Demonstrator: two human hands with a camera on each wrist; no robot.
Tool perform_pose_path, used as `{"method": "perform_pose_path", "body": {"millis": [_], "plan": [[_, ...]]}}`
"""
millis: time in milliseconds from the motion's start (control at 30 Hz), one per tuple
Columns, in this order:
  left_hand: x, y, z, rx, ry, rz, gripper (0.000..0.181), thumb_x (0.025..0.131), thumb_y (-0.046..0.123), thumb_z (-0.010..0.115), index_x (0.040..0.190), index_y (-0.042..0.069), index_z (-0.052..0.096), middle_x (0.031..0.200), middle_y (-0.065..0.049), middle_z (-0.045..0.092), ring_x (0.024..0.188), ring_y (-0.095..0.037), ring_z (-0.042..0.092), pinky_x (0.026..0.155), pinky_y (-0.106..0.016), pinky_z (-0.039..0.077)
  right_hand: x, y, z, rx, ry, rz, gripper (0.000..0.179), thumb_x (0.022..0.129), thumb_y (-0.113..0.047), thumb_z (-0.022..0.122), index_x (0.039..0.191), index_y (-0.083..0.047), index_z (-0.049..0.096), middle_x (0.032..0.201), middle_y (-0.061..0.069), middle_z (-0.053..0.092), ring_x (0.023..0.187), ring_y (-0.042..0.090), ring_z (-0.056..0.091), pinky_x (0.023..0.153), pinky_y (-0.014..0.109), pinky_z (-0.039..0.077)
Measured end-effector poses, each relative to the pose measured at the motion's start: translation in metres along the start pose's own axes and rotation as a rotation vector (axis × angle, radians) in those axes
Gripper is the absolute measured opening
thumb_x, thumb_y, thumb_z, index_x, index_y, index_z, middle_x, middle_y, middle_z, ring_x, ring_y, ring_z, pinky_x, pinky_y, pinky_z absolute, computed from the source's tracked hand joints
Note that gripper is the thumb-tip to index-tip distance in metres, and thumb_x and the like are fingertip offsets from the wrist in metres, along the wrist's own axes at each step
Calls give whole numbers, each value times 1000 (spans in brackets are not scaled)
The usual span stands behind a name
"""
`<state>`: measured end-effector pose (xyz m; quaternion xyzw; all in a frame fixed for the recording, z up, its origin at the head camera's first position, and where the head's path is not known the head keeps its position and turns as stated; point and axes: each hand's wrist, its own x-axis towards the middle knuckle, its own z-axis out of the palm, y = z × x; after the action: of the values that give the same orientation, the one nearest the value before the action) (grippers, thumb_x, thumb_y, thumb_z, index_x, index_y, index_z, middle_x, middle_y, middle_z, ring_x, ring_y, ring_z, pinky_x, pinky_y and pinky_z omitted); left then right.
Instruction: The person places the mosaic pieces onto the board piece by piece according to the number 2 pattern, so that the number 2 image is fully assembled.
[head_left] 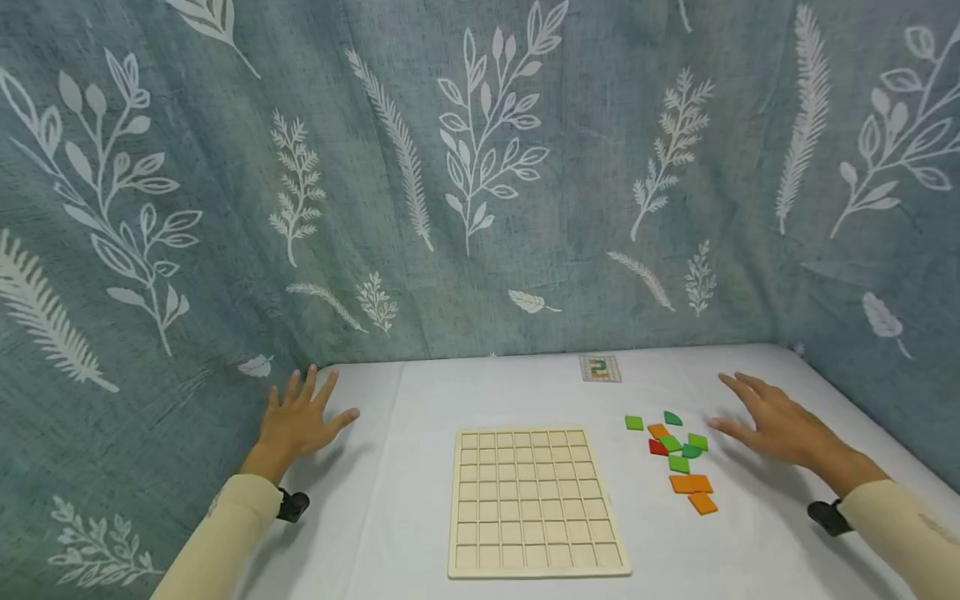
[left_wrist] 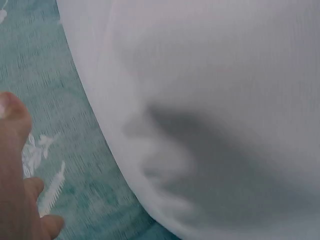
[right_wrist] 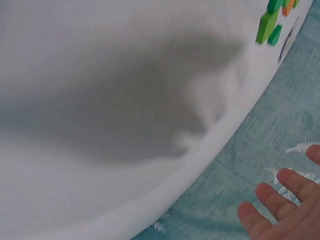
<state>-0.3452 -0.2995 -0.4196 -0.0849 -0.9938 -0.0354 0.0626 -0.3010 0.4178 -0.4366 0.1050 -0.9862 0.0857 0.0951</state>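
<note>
A cream grid board (head_left: 538, 502) with rows of square cells lies on the white table, between the hands. Right of it several flat tiles are scattered: an orange tile (head_left: 702, 503), a red tile (head_left: 657, 447), a light green tile (head_left: 633, 423) and a dark green rounded tile (head_left: 672, 418) among them, some overlapping. My left hand (head_left: 298, 423) hovers over the table's left side, fingers spread, holding nothing. On the other side my right hand (head_left: 783, 425) hovers just right of the tiles, its fingers extended and nothing in them. Both hands cast shadows on the cloth.
A small card (head_left: 600, 368) with a coloured pattern on a grid lies at the table's back edge. Teal leaf-print fabric (head_left: 480, 292) hangs behind and along both sides of the white table (head_left: 405, 500).
</note>
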Motion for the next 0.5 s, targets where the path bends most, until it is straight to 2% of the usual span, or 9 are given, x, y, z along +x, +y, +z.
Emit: {"method": "perform_pose_path", "body": {"millis": [133, 200, 333, 400, 500], "plan": [[-1, 12, 5, 19, 28, 59, 87, 95, 70, 44, 160, 15, 26, 162, -29, 21, 150, -53, 11, 116, -75, 9, 0, -9, 3, 64, 4, -24, 84, 92, -50, 68, 149, 3, 37, 144, 36, 40, 127, 56, 41, 98, 76, 38], [-2, 18, 5, 34, 52, 91, 81, 95, 64, 52, 156, 13, 35, 159, -30, 29, 149, -52, 16, 116, -74, 15, 1, -13, 5, 103, 5, -39, 76, 92, -43, 70, 145, 4, 42, 138, 35, 46, 121, 52, 49, 95, 70, 45], [-5, 30, 3, 64, 108, 165, 71, 94, 53, 61, 148, 9, 48, 152, -30, 42, 144, -53, 30, 112, -71, 30, -1, -22, 4, 180, 12, -52, 60, 89, -28, 76, 133, 6, 53, 117, 29, 58, 97, 38, 64, 79, 51, 59], [-5, 37, 2, 68, 128, 195, 68, 94, 51, 63, 146, 7, 51, 149, -29, 46, 141, -52, 36, 110, -68, 36, -2, -27, 3, 210, 13, -48, 53, 88, -23, 77, 127, 6, 57, 108, 25, 61, 87, 30, 64, 70, 42, 59], [-6, 46, 3, 56, 143, 227, 65, 94, 49, 64, 143, 7, 53, 146, -27, 50, 138, -51, 43, 104, -66, 43, -3, -35, 2, 222, 14, -53, 44, 86, -19, 77, 120, 4, 62, 104, 20, 63, 83, 21, 62, 66, 34, 57]]}}
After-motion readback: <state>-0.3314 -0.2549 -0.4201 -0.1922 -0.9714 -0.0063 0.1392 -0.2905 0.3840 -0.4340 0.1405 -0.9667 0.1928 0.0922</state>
